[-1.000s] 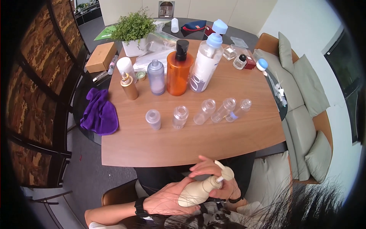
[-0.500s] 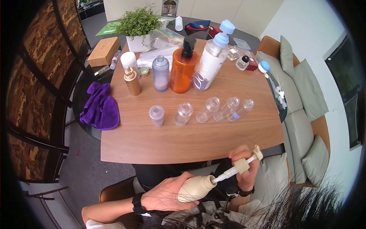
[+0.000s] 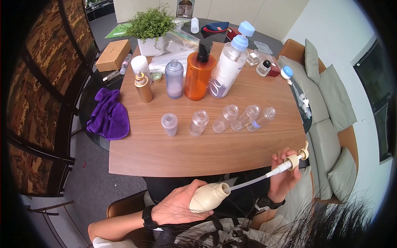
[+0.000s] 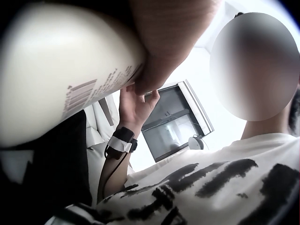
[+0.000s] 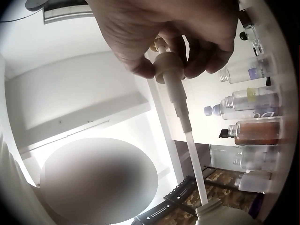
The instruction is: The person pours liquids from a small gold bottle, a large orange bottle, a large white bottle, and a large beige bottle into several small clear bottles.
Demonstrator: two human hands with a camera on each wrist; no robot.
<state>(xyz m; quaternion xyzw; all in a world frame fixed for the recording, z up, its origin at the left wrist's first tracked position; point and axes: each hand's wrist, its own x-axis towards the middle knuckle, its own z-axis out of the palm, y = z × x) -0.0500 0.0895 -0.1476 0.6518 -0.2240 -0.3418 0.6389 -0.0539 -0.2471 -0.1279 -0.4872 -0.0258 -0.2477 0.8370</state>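
My left hand grips a cream bottle below the table's front edge, its open neck tilted up to the right. To the right of it, my right hand pinches the collar of a cream pump head. From the pump a long translucent tube runs down, its lower end inside the bottle's mouth. The right wrist view shows thumb and fingertips on the pump collar and the tube reaching the bottle neck. Printed text and a barcode show on the bottle in the left wrist view.
On the wooden table stand several small clear bottles in a row. Behind them are an orange pump bottle, a large white-labelled bottle, a bluish bottle and a gold bottle. A purple cloth lies at the left.
The pump was seated on the bottle; my right hand has drawn it up and to the right, and its long tube now shows. My left hand still grips the bottle, almost in place.
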